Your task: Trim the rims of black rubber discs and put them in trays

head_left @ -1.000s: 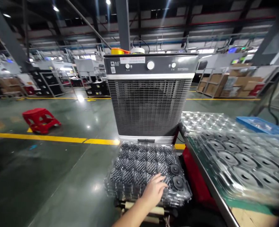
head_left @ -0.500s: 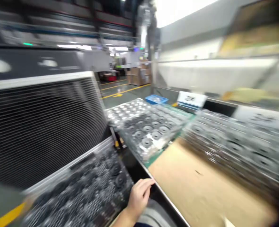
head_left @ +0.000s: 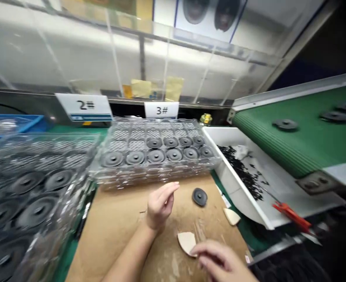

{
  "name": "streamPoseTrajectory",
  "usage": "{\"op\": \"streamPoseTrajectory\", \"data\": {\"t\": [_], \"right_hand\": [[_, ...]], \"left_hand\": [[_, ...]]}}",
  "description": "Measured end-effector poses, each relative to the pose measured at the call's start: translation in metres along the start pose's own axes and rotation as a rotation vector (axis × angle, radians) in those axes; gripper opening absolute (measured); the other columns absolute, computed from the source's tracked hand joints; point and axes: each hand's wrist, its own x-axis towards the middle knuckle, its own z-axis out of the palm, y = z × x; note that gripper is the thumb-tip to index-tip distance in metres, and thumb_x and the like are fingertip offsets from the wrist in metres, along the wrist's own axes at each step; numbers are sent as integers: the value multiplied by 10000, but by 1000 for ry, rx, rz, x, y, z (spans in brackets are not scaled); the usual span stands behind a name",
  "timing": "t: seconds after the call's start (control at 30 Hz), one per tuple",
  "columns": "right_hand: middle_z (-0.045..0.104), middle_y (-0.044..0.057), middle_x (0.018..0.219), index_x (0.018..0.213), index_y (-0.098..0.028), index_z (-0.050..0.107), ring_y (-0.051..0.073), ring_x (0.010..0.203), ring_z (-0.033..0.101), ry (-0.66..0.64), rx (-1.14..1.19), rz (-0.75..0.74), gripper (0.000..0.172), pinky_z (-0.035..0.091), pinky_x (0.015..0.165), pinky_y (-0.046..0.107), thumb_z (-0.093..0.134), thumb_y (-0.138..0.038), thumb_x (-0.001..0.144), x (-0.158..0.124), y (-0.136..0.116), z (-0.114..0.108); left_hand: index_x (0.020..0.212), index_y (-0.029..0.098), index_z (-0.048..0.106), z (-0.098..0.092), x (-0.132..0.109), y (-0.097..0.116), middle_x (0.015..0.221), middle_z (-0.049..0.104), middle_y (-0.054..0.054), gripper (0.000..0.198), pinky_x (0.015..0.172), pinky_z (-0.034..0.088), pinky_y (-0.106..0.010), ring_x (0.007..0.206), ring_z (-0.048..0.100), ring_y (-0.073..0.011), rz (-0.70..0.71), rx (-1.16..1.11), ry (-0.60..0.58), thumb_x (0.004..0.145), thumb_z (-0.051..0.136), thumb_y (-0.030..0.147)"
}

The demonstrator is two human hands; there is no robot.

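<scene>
My left hand hovers above the brown board, fingers drawn together, and nothing shows in it. Low in the view, my right hand has its fingertips at the lower edge of a cream wedge-shaped piece, seemingly pinching it; the far side of that grip is hidden. A dark grey round part with a small centre knob lies on the board, to the right of my left hand. Behind the board stands a stack of clear plastic trays, its top tray partly filled with similar dark parts.
More dark parts fill a clear tray at left. On the right are a white bin of small black pieces, red-handled pliers, another cream wedge and a green conveyor belt carrying dark parts. Cards marked 2# and 3# stand behind.
The view has swung right, from the aisle and side trays to the board and bin. My right hand has come into view at the cream wedge; my left hand is now over the board.
</scene>
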Motion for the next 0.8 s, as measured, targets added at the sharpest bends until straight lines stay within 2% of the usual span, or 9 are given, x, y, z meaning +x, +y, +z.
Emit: {"op": "streamPoseTrajectory", "data": {"t": [0.1,0.2,0.23,0.37,0.47,0.53,0.63,0.73,0.8], "right_hand": [[651,58,973,1018,-236,645,197,915,599,382,-381,-56,273,471,818,318,437,-313,859,-8,-30,-70],[621,63,1024,1049,-221,625,228,985,563,689,-910,-168,293,430,879,393,435,-310,845,-3,-73,-139],[607,57,1038,1063,-214,622,244,1022,541,767,-1096,-149,317,398,906,415,421,-318,841,4,-87,-161],[450,81,1262,1203,-161,529,326,1198,390,921,-1170,-46,464,279,958,434,414,-403,824,53,-120,-237],[308,149,1372,1309,-83,399,441,1258,211,1076,-1108,66,751,204,966,494,471,-534,713,86,-118,-284],[319,214,1359,1332,-49,346,489,1243,194,1166,-1035,124,864,203,957,542,572,-528,649,97,-108,-305],[459,223,1253,1311,-79,384,471,1176,360,1205,-936,147,784,300,915,567,605,-487,679,101,-89,-322],[491,171,1230,1335,-140,347,442,1201,345,1262,-931,73,747,279,935,601,593,-481,716,99,-82,-320],[492,121,1241,1342,-210,336,408,1213,345,1279,-935,-19,730,265,963,592,607,-477,719,99,-88,-307]], "left_hand": [[1006,212,637,14,11,-20,1032,674,-55,268,912,486,-333,977,614,-174,-48,-102,-35,799,481,139],[1026,222,622,12,8,-34,1061,651,-46,267,930,467,-341,993,599,-176,-177,-148,-16,805,487,158],[1030,224,619,9,7,-36,1070,642,-46,263,921,471,-342,994,596,-179,-225,-158,-5,808,488,169],[1013,228,621,5,10,-37,1052,632,-47,238,844,501,-324,945,608,-184,-366,-219,-17,824,476,223],[980,230,639,7,14,-34,1039,635,-45,228,785,510,-294,901,613,-177,-412,-303,-93,825,471,249],[960,239,652,8,14,-32,1023,644,-37,229,771,502,-283,883,610,-172,-440,-367,-144,822,470,252],[932,260,669,9,15,-29,951,670,-21,219,812,468,-289,892,599,-175,-513,-472,-185,806,489,251],[935,249,664,10,18,-26,935,672,-31,210,807,458,-302,827,599,-169,-657,-610,-191,795,510,273],[948,212,642,10,20,-22,953,664,-55,215,754,472,-302,726,598,-149,-787,-746,-200,791,522,299]]}}
